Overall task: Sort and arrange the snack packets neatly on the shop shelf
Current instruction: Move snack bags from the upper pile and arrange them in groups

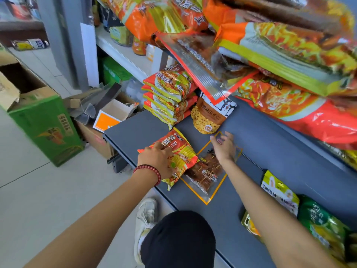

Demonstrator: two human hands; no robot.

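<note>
Two grips busy: left hand (154, 158) holds the noodle packet (181, 151), right hand (224, 147) seemingly pinches the clear packet (204, 176). Next, I judge, the noodles go onto the stack (168, 91) beyond the left grip.

On the shelf (270, 144), a noodle packet (181, 147) is laid just left of the skewer packet (206, 175), overlapping it. A seed pouch (206, 118) is set behind, a noodle stack (168, 93) behind-left, and pouches (278, 192), perhaps leaning, well right.
</note>
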